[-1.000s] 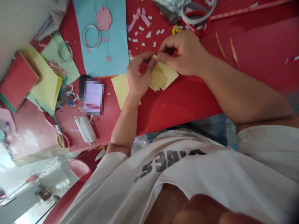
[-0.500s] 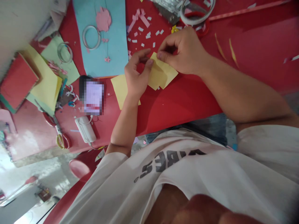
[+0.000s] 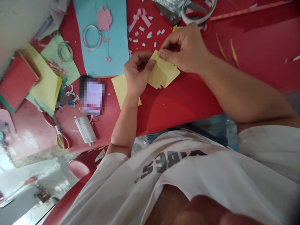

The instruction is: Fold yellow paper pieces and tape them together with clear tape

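Observation:
A yellow paper piece [image 3: 163, 70] with a notch in its lower edge is held between both hands above the red table [image 3: 178, 103]. My left hand [image 3: 138, 72] pinches its left edge between thumb and fingers. At the top corner, my right hand [image 3: 184, 48] grips the same paper with thumb and index finger. Another yellow paper [image 3: 120, 89] lies partly beneath my left wrist. Small white paper scraps [image 3: 149, 35] are scattered beyond the hands.
A blue sheet [image 3: 117, 34] bears a tape roll [image 3: 92, 37] and pink cutouts. Scissors [image 3: 58, 129], a white charger [image 3: 86, 129] and a blurred-out phone [image 3: 94, 97] lie left. More tape rolls [image 3: 199, 20] sit at the top, near a pink striped stick [image 3: 250, 10].
Both hands have shifted very slightly with the yellow paper, whose right part has moved a little up and to the right. The grip looks the same.

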`<control>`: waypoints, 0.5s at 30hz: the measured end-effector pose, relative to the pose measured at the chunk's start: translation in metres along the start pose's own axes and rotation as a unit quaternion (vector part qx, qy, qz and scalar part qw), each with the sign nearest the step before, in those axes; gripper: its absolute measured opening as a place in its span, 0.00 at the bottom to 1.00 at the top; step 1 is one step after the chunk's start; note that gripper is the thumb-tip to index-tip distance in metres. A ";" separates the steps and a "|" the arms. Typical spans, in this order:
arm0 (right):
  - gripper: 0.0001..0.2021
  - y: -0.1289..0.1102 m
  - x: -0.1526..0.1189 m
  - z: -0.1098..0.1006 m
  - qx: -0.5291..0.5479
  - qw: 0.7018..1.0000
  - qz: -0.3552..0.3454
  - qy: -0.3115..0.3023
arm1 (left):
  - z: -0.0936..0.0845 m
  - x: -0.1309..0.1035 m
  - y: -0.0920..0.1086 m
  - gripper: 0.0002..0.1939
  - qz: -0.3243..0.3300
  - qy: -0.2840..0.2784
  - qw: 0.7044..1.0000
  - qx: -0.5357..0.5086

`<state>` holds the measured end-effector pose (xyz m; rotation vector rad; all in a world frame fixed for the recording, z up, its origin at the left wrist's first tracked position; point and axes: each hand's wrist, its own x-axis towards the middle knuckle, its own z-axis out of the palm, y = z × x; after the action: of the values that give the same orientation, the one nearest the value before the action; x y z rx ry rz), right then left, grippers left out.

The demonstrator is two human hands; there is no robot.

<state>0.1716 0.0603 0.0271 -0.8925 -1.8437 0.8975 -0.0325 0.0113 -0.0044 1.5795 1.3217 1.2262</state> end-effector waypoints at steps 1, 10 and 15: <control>0.06 0.000 0.000 0.000 0.008 1.000 0.008 0.003 | 0.000 0.000 0.001 0.24 0.005 -0.001 1.000 0.001; 0.06 -0.002 0.000 0.001 0.047 0.998 0.049 -0.009 | -0.002 0.002 0.000 0.32 -0.033 -0.015 0.999 0.030; 0.05 -0.007 -0.001 -0.001 0.014 1.000 0.018 -0.005 | -0.002 0.001 -0.001 0.32 -0.016 -0.025 0.998 0.052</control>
<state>0.1711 0.0557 0.0331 -0.9074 -1.8247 0.9494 -0.0344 0.0124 -0.0049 1.6447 1.3919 1.1076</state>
